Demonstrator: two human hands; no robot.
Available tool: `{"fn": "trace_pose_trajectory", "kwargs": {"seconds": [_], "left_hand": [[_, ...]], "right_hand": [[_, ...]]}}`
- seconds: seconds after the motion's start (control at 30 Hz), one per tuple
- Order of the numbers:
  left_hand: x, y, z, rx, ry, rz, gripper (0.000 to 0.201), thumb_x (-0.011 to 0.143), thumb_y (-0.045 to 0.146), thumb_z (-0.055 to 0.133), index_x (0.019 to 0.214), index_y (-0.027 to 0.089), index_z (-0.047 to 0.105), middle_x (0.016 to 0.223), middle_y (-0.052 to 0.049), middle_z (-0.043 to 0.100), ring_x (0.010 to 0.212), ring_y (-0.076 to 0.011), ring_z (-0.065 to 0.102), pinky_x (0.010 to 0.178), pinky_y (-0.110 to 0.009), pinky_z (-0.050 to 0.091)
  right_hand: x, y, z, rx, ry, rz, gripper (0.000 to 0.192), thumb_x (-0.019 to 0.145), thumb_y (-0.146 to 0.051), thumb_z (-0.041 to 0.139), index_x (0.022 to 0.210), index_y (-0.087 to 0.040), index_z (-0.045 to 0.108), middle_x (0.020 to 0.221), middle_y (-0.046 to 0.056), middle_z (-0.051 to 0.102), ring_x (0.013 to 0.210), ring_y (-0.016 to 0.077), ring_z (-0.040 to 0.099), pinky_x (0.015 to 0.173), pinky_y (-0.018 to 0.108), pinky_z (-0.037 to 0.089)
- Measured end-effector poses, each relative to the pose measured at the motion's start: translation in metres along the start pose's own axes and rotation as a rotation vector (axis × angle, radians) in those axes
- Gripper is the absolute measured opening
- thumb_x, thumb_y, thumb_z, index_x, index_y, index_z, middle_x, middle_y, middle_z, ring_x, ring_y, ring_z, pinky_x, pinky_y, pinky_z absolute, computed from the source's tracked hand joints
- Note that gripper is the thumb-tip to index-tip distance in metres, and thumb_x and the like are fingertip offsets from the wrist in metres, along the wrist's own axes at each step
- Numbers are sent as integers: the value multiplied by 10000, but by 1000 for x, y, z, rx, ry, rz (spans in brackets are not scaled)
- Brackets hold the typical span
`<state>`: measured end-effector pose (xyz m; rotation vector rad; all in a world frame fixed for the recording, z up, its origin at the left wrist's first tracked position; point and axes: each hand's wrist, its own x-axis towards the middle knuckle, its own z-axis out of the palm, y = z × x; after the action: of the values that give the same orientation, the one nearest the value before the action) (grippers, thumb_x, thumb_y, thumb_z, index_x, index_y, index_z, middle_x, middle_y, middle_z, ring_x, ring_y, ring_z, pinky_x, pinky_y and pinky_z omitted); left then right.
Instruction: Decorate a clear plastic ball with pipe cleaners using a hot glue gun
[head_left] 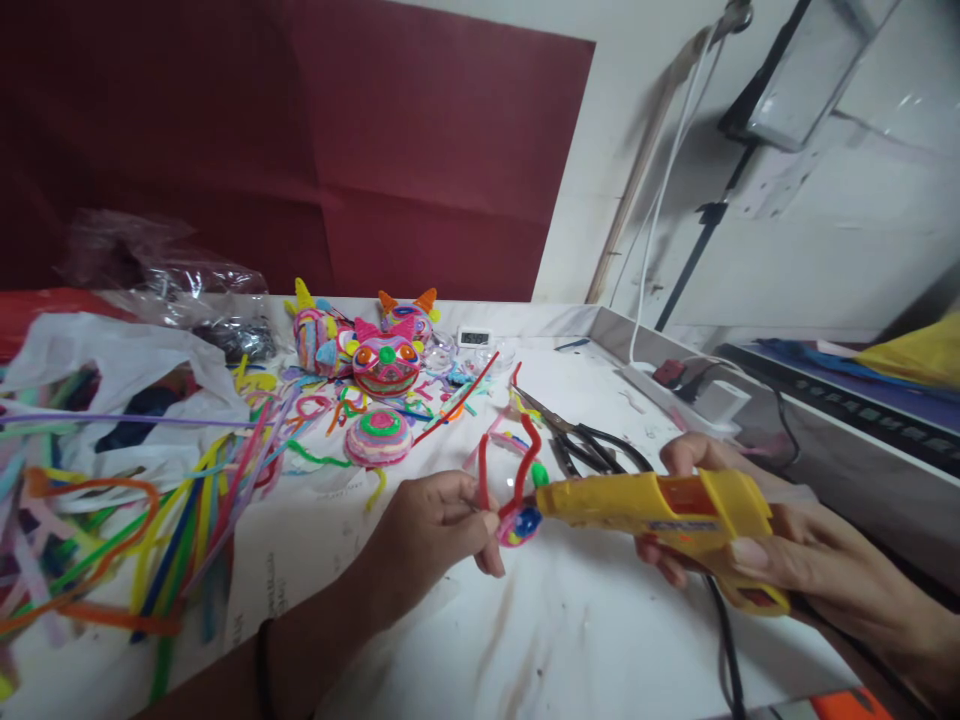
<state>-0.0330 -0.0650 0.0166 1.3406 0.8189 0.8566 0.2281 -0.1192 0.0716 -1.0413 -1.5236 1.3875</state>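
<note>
Left hand is pinching a craft piece; right hand is gripping a yellow glue gun, nozzle seemingly touching the piece.

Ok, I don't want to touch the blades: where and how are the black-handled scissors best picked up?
Probably by the black handles, coming from above and the right: the scissors lie with handles toward the right and metal blades pointing away leftward. The yellow glue gun is on the near side, so perhaps stay clear of it.
</note>
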Motion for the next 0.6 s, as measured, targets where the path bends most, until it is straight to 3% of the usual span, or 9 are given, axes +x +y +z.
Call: {"fn": "trace_pose_trajectory", "kwargs": {"seconds": [0.6], "left_hand": [[1, 0, 1, -10, 4, -10, 33, 697, 186, 602, 708, 168, 577, 470, 24, 649, 444, -101, 563, 536, -220, 415]], "right_hand": [[-4, 4, -11, -83, -19, -3, 438, 720, -501, 705, 976, -319, 400, 782, 21, 707, 666, 206, 637, 523, 239, 403]]}}
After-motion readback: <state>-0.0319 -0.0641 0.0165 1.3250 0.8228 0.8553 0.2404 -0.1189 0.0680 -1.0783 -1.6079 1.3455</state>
